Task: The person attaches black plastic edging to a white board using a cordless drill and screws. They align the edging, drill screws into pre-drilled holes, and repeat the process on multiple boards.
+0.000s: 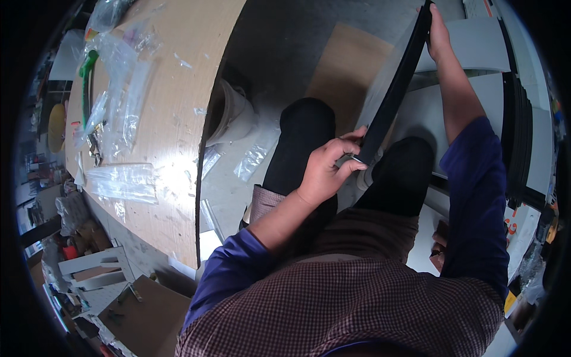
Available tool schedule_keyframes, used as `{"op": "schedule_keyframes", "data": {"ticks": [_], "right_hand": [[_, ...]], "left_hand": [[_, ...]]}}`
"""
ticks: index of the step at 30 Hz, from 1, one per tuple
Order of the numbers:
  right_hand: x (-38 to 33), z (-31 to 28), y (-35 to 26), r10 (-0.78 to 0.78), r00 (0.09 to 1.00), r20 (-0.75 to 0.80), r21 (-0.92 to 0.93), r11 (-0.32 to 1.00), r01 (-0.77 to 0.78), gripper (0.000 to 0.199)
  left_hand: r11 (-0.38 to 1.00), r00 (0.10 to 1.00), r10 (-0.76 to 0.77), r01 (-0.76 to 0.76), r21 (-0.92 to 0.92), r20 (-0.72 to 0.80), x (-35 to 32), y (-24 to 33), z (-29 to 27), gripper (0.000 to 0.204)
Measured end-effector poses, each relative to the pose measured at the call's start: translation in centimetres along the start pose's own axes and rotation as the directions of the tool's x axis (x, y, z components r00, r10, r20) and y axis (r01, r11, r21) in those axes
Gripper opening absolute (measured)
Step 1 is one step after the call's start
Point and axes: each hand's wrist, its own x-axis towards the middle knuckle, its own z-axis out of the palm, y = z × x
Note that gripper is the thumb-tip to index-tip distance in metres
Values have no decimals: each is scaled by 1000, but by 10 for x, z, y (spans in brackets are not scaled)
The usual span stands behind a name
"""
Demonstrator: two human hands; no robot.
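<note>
A flat panel with a thick black edge [397, 89] and a pale grey face is held up on edge above my knees, slanting away to the far right. My left hand [328, 166] pinches its near corner, thumb on one side and fingers on the other; something small and shiny shows by the thumb tip, too small to name. At the far end, my right hand [438, 34] grips the panel along its outer side. Part of the right fingers is hidden behind the edge.
On the left stands a wooden table [178, 89] with clear plastic bags [122, 181] and a green-handled tool [87, 68]. A white bucket [229, 113] is beside it on the floor. Cardboard [342, 65] lies ahead. Stacked white panels with black edges [517, 137] are close on my right.
</note>
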Motion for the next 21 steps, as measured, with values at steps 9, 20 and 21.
{"op": "schedule_keyframes", "data": {"ticks": [9,20,21], "right_hand": [[2,-2,3,-18,1000,24,30,999,17,62],[4,-5,10,-57,998,31,65,996,54,67],[4,-5,10,-67,998,21,63,996,66,67]], "left_hand": [[998,1000,18,-17,-63,6,1,-4,0,27],[995,995,-6,15,-96,100,5,-1,-4,20],[996,994,-1,11,-93,108,5,-1,-4,20]]}}
